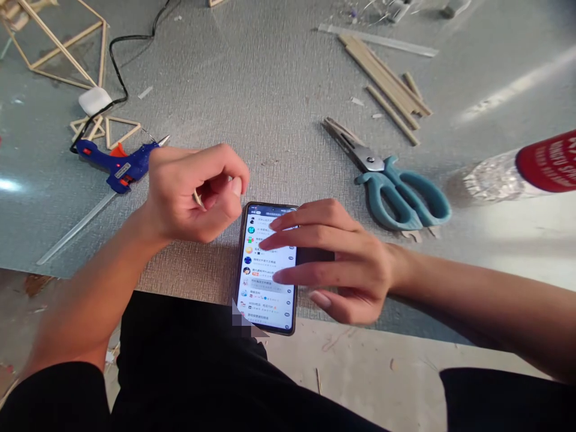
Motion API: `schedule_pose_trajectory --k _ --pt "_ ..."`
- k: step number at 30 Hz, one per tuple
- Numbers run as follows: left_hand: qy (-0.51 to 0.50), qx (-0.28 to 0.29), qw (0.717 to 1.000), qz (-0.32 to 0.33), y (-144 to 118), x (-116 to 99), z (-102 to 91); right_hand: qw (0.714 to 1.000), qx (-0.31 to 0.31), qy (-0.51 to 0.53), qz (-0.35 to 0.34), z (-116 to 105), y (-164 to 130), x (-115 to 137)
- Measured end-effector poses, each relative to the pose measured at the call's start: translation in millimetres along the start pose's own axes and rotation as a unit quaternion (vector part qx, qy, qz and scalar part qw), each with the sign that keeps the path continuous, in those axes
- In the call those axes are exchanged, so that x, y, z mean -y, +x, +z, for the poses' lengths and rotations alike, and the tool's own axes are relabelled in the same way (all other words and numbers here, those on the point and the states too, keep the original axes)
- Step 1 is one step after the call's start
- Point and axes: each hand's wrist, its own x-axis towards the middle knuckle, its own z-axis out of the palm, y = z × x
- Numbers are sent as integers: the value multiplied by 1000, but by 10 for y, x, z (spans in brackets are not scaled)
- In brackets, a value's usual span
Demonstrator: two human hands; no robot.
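Observation:
A smartphone (265,300) lies at the table's front edge, its lit screen showing a list with round icons. My right hand (351,258) is over its right side, fingers spread and holding nothing; one fingertip is at a greyed row of the list. Just left of the phone's top, my left hand (198,192) is curled closed. A short bit of thin wooden stick (197,198) shows inside its fingers; the rest is hidden. Close behind that hand lies a blue glue gun (119,165) with a clear glue stick (76,228) in its back end.
Blue-handled scissors (387,180) lie right of the phone, with several wooden sticks (382,78) and a clear glue stick (378,41) beyond. At the right is a plastic bottle (495,177) with a red label. Wooden stick frames (67,45) and a black cord (119,72) occupy the far left.

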Motion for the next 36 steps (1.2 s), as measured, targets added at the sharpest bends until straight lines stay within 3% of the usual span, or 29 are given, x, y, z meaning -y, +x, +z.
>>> schedule_pose_trajectory --k 4,9,14,20,24,30,36 --pt "-24 -9 999 47 39 43 24 1000 2 -4 -1 30 3 6" --pt "-18 -25 997 64 47 59 37 998 58 -18 13 72 -1 33" --pt "2 -8 999 41 26 61 48 995 97 -16 33 86 -8 36" --pt "-8 -1 998 62 16 64 49 992 109 -31 52 112 -15 37" --pt "20 15 999 26 10 39 26 991 115 -40 56 111 -9 39" --pt "-9 -9 996 84 42 81 49 997 35 -56 34 61 -1 26" --pt "-2 -3 997 81 34 76 54 998 -27 -42 -28 15 -6 33"
